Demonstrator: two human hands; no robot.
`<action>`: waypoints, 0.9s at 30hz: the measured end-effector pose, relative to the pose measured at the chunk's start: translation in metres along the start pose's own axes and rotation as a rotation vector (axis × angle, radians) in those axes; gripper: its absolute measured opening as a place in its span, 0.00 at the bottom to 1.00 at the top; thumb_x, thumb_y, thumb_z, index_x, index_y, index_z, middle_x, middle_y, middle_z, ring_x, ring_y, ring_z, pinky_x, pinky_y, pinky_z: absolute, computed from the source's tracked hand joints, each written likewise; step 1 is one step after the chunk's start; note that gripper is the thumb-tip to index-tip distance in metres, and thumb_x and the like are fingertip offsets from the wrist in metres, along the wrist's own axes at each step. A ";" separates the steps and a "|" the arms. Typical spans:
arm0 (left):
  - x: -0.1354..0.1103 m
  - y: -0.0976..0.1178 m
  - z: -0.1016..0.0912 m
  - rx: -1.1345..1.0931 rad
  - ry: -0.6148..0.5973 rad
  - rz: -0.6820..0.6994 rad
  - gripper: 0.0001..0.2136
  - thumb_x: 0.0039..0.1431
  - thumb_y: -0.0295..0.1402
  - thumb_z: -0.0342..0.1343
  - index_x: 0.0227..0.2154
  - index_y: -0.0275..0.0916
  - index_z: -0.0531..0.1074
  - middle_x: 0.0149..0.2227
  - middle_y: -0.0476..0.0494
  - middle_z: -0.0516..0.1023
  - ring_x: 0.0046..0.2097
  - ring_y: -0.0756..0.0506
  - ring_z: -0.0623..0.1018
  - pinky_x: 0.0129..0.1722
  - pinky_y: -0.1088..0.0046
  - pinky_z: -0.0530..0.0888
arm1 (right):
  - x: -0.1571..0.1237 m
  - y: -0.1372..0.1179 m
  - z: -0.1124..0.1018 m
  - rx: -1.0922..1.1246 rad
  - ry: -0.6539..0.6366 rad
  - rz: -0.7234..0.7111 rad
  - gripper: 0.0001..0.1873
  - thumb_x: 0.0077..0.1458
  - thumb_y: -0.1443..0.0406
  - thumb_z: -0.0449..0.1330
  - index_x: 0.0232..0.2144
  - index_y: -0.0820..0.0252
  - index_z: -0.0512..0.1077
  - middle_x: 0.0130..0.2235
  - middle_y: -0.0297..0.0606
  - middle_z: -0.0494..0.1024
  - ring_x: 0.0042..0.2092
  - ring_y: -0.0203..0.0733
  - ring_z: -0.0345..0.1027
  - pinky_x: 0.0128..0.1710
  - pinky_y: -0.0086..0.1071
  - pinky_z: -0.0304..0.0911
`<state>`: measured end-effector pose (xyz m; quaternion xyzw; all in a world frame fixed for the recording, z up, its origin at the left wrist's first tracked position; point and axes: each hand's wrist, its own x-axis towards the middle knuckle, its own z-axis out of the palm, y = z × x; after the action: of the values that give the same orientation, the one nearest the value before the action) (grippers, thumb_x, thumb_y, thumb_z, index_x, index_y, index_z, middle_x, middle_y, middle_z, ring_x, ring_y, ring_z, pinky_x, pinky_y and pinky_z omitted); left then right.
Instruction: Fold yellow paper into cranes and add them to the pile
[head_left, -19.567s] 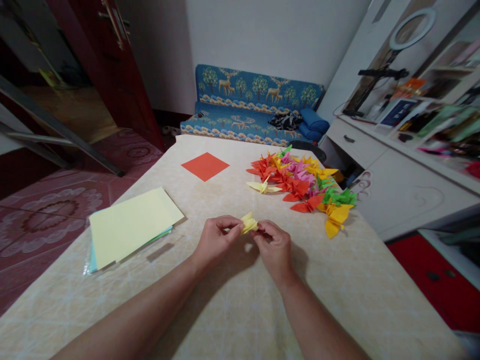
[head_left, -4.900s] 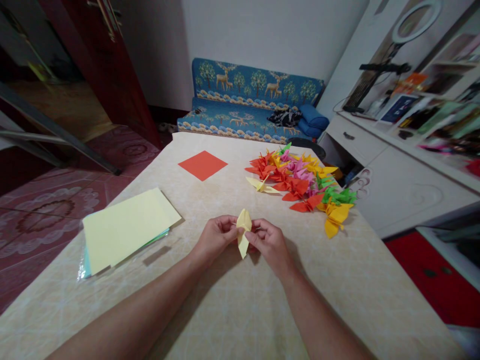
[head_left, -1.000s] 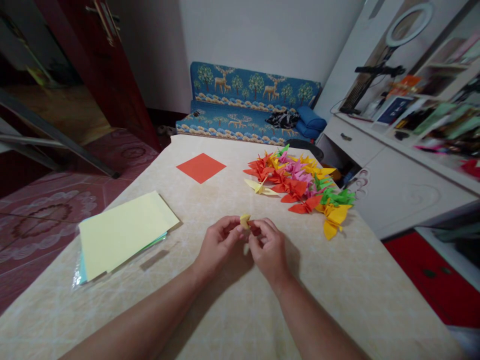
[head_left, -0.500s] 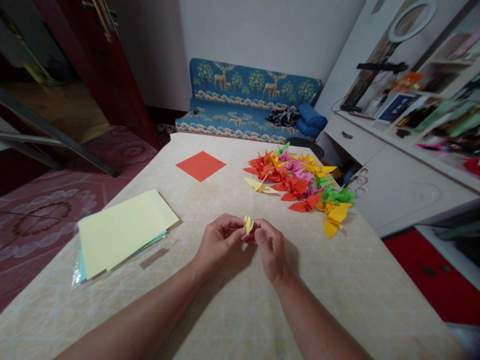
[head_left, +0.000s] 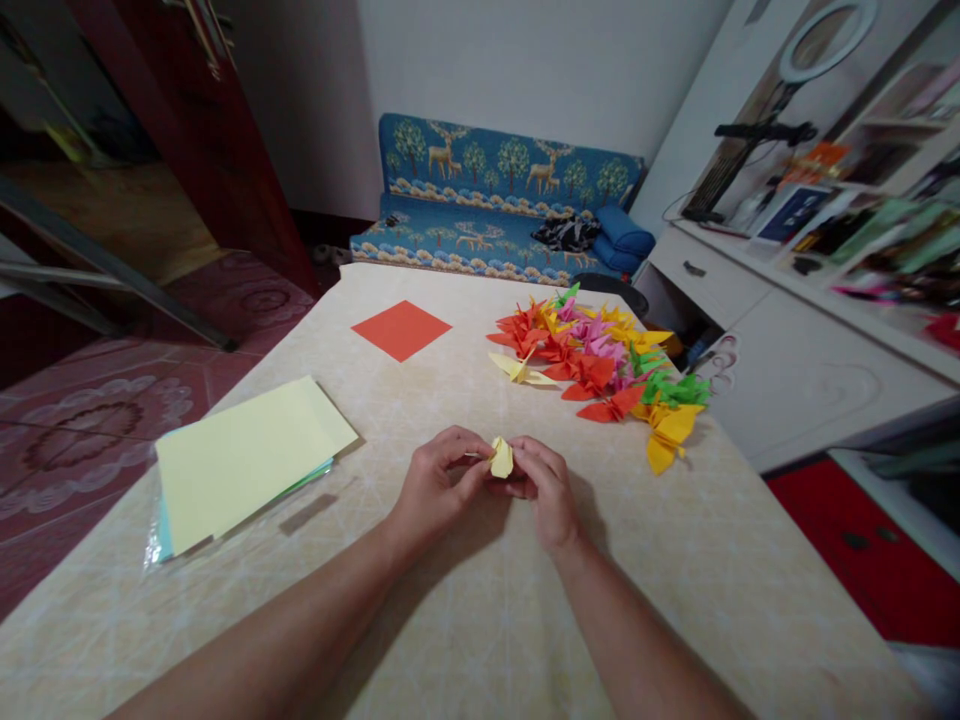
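Both my hands meet over the middle of the beige table [head_left: 675, 560]. My left hand [head_left: 435, 485] and my right hand [head_left: 544, 485] pinch a small, partly folded pale yellow paper piece [head_left: 501, 458] between their fingertips, just above the tabletop. Most of the piece is hidden by my fingers. A pile of folded paper cranes [head_left: 600, 365] in red, orange, pink, green and yellow lies beyond my right hand. One pale yellow crane [head_left: 521, 370] sits at the pile's near left edge.
A stack of pale yellow sheets [head_left: 247, 460] in a clear sleeve lies at the left. A single red square sheet [head_left: 401, 329] lies farther back. Behind the table stands a blue patterned sofa [head_left: 495, 205]; a white cabinet [head_left: 795, 350] is at the right.
Over the last second my fingers have worked the yellow piece, which turned slightly and now shows a rounded face. Earlier it was held upright as a longer diamond shape. The hands stayed in place.
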<state>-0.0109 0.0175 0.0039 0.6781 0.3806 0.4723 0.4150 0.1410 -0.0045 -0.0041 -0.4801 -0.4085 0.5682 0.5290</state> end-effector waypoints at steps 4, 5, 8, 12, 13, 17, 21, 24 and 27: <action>0.000 0.002 -0.001 0.088 -0.022 0.074 0.06 0.54 0.28 0.57 0.33 0.39 0.78 0.34 0.42 0.75 0.37 0.47 0.75 0.37 0.72 0.73 | 0.001 0.001 -0.001 0.017 -0.011 0.008 0.11 0.51 0.56 0.57 0.29 0.58 0.71 0.30 0.34 0.73 0.32 0.38 0.69 0.30 0.28 0.69; 0.000 0.002 -0.001 0.095 -0.025 0.083 0.06 0.54 0.28 0.57 0.33 0.38 0.78 0.34 0.42 0.75 0.37 0.47 0.75 0.37 0.72 0.73 | 0.001 0.002 -0.002 0.017 -0.008 0.008 0.11 0.51 0.57 0.57 0.29 0.58 0.71 0.30 0.34 0.72 0.32 0.38 0.69 0.30 0.27 0.68; 0.000 0.001 -0.001 0.112 -0.023 0.089 0.06 0.54 0.27 0.57 0.33 0.38 0.78 0.34 0.42 0.75 0.37 0.47 0.75 0.37 0.72 0.73 | 0.002 0.003 -0.002 0.015 0.025 0.008 0.11 0.51 0.57 0.57 0.30 0.58 0.71 0.30 0.35 0.72 0.33 0.38 0.69 0.27 0.26 0.68; 0.000 -0.001 0.000 0.104 -0.024 0.067 0.06 0.55 0.29 0.56 0.34 0.39 0.78 0.34 0.42 0.74 0.37 0.47 0.75 0.37 0.72 0.73 | 0.002 0.003 -0.002 0.031 0.048 0.015 0.11 0.50 0.56 0.58 0.29 0.58 0.72 0.31 0.34 0.73 0.33 0.38 0.69 0.27 0.26 0.68; 0.000 -0.001 0.000 0.095 -0.023 0.060 0.06 0.55 0.29 0.56 0.33 0.39 0.78 0.34 0.42 0.74 0.37 0.47 0.75 0.37 0.72 0.74 | 0.002 0.003 -0.002 0.033 0.044 0.021 0.11 0.50 0.57 0.58 0.30 0.58 0.72 0.31 0.34 0.73 0.33 0.38 0.69 0.27 0.26 0.68; -0.001 -0.002 0.000 0.049 -0.017 0.031 0.07 0.54 0.28 0.56 0.34 0.38 0.77 0.35 0.42 0.74 0.38 0.47 0.76 0.38 0.72 0.75 | 0.002 -0.002 0.000 0.022 0.018 0.064 0.09 0.46 0.61 0.59 0.29 0.60 0.73 0.29 0.33 0.74 0.30 0.37 0.70 0.30 0.27 0.69; -0.001 0.002 -0.001 0.019 -0.070 0.033 0.09 0.55 0.27 0.55 0.38 0.38 0.75 0.38 0.41 0.74 0.40 0.46 0.75 0.41 0.70 0.74 | 0.002 -0.003 0.003 0.006 0.036 0.068 0.09 0.46 0.60 0.61 0.29 0.61 0.73 0.28 0.33 0.75 0.28 0.35 0.70 0.29 0.27 0.69; -0.001 0.006 -0.003 -0.010 -0.141 0.062 0.10 0.56 0.28 0.54 0.41 0.39 0.74 0.40 0.40 0.73 0.43 0.45 0.75 0.43 0.69 0.74 | 0.002 -0.002 0.003 0.011 0.049 0.052 0.12 0.46 0.57 0.62 0.29 0.60 0.72 0.28 0.33 0.75 0.27 0.35 0.69 0.28 0.27 0.68; -0.001 0.008 -0.004 0.011 -0.177 0.081 0.11 0.56 0.30 0.54 0.42 0.39 0.74 0.41 0.39 0.73 0.44 0.44 0.74 0.44 0.67 0.74 | 0.004 0.000 0.002 -0.031 0.058 0.037 0.09 0.45 0.59 0.61 0.26 0.60 0.70 0.25 0.32 0.73 0.26 0.35 0.67 0.27 0.27 0.67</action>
<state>-0.0145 0.0145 0.0115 0.7341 0.3175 0.4249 0.4239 0.1389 -0.0006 -0.0040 -0.5117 -0.3929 0.5574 0.5226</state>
